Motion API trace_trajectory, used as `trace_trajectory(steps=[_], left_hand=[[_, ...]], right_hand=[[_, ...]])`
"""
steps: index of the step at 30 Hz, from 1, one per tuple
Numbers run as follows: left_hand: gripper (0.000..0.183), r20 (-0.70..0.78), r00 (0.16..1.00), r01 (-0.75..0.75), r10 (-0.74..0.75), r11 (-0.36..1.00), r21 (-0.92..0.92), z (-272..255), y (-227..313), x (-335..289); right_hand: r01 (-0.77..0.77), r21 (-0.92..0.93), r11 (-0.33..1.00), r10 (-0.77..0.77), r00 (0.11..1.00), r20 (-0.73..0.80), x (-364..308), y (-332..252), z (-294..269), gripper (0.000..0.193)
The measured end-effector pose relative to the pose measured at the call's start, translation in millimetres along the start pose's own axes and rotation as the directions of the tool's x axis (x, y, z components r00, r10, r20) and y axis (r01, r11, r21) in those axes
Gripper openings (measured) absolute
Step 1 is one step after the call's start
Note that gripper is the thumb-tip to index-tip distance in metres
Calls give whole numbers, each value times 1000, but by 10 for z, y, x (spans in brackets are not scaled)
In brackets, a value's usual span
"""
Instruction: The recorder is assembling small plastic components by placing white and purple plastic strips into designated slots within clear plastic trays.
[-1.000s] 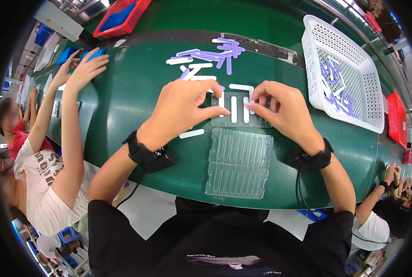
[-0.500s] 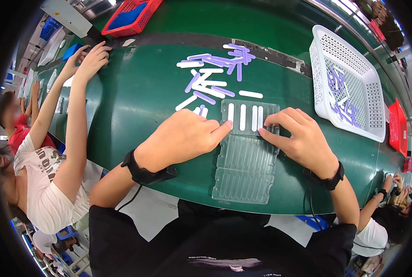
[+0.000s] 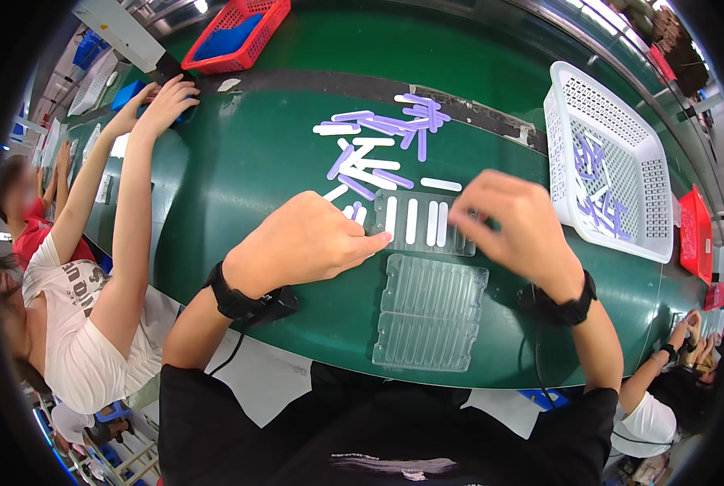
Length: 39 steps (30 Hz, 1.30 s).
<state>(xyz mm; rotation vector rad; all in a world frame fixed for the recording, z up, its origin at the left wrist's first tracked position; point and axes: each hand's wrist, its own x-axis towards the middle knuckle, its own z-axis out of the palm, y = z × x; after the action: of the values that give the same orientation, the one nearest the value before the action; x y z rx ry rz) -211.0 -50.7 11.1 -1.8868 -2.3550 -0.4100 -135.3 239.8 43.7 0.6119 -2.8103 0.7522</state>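
A clear plastic tray [image 3: 452,245] with long grooves holds several white round-ended strips [image 3: 411,221] standing side by side. My left hand [image 3: 301,243] is closed at the tray's left edge, its fingertip against the leftmost strip; the curled fingers hide the grip itself. Over the right edge of the tray is my right hand [image 3: 524,231], bent and smeared by motion, so what it holds, if anything, cannot be made out. Nearer me lies a second clear grooved piece, a hinged-looking double tray [image 3: 431,312] with bare grooves. Beyond the hands spreads a loose pile of purple and white strips [image 3: 374,174].
A white mesh basket [image 3: 568,190] with more strips stands at the right, beside a red basket [image 3: 696,235]. Another red basket [image 3: 240,57] with blue contents sits at the back left. A person's arms [image 3: 135,162] reach onto the green table [image 3: 232,178] at the left.
The tray with strips has shifted left and away from me, opening a gap from the double tray it overlapped. My right hand has gone from a pinch at its edge to a blur.
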Motion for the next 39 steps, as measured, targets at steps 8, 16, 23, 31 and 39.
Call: trace_trajectory(steps=[8,16,23,31,39], left_hand=[[12,-44,969,207,-241,902,-380,38,-424,439],[14,194,923,379,-334,877,-296,-23,-491,661],[16,305,877,459,-372,836,-300,11,-567,600],[19,185,913,408,-364,840,-358,19,-464,411],[18,-35,937,332,-347,918,-219,170,-392,219]], right_hand=[[-220,-55,974,223,974,42,288,252,123,7],[-175,-155,972,178,984,7,265,187,236,15],[-144,-185,972,158,985,64,292,176,206,14],[-47,-89,995,65,972,224,289,330,174,13],[133,15,991,-129,978,-162,157,134,95,16]])
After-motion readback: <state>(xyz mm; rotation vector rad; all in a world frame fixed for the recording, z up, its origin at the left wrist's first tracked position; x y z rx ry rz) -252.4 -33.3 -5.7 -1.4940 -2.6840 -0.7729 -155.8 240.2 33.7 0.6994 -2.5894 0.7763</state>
